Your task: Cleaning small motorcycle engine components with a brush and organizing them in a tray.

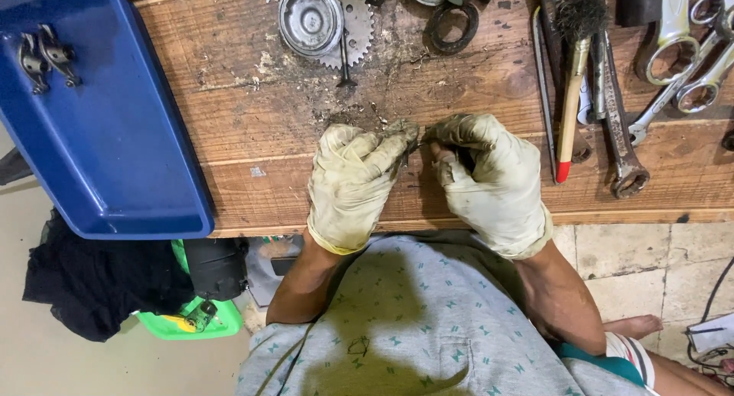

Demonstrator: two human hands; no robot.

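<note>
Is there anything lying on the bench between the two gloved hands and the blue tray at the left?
Nothing visible. Between the left hand and the blue tray is only bare wood of the bench. The gear lies farther back, off that path.

Scuffed, stained wooden bench (474, 75); glossy blue plastic tray (107, 136); dull metal gear (355, 29) and shiny wrenches (673, 37); grimy matt rubber gloves (352, 182).

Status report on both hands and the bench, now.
Left hand and right hand gloved, fingertips pinched together on something too small to identify. Sprocket and wrenches lie beyond. Blue tray left, untouched.
</note>
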